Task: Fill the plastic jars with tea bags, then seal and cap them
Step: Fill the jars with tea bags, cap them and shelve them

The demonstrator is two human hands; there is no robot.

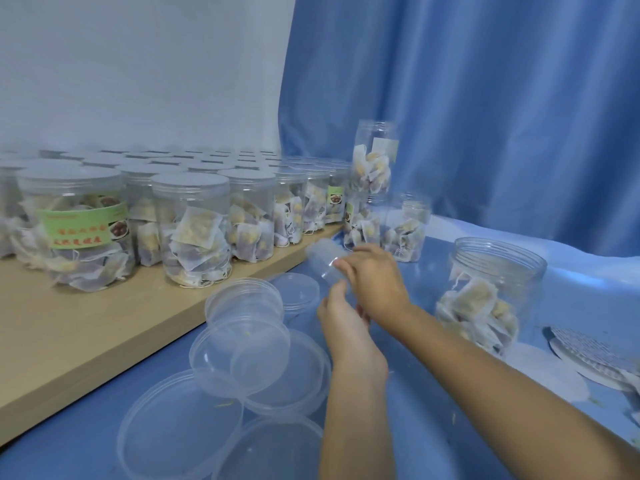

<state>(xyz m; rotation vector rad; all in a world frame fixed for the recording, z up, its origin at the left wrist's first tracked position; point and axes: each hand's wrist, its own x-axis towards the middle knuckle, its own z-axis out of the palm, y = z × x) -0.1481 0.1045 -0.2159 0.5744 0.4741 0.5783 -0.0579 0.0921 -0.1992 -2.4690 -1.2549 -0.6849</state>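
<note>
Blue curtain (pixel 485 116) at 1 o'clock, wooden board (pixel 86 323) at 9 carrying dozens of capped jars (pixel 190 230). Blue cloth (pixel 433 393): four uncapped filled jars (pixel 485 299) at 3, about seven loose lids (pixel 242 358) at 7. Left hand (pixel 346 327) and right hand (pixel 377 282) both grip one blurred clear lid (pixel 323 259), centre.

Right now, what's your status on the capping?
Both hands, left and right, hold a clear lid. Open filled jar waits uncapped at right. Loose lids piled at left.

White wall (pixel 138 64) left, blue curtain (pixel 485 98) right.
</note>
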